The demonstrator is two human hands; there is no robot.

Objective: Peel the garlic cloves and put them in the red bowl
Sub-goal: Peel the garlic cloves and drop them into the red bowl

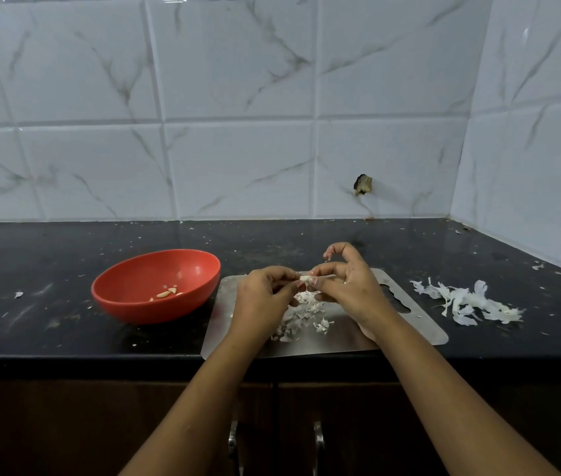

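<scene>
Garlic clove (304, 278): small, off-white, skin partly on. It is held above the steel board (409, 326), pinched between both hands. Long axis runs roughly left-right, but the tip direction is too small to tell. Left hand (265, 293) pinches its left end and right hand (344, 286) pinches its right end, index finger raised. Red bowl (141, 312) sits left of the board on the worktop (66, 242) and holds peeled cloves (167, 293). Skin flakes (303, 316) lie on the board.

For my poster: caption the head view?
Left hand and right hand pinch a garlic clove over the board, beside the red bowl.
</scene>
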